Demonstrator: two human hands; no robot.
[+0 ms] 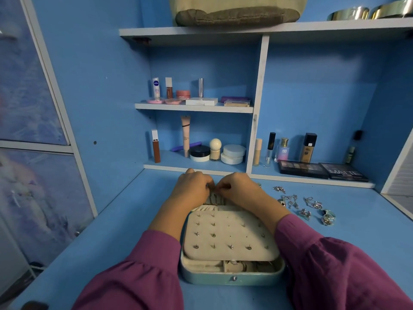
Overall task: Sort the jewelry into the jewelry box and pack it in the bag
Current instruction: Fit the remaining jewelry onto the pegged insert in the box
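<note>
An open teal jewelry box lies on the blue desk in front of me. Its cream earring panel holds several studs. My left hand and my right hand meet at the box's far lid, fingertips pinched together on a thin chain that hangs over the lid's necklace section. Loose silver jewelry lies on the desk to the right of the box: chains, rings and earrings. A beige bag sits on the top shelf.
Cosmetics fill the shelf compartments behind the box: tubes, jars and bottles. Two dark makeup palettes lie at the right. Metal bowls stand on the top shelf at right. A glass-panelled door is on the left.
</note>
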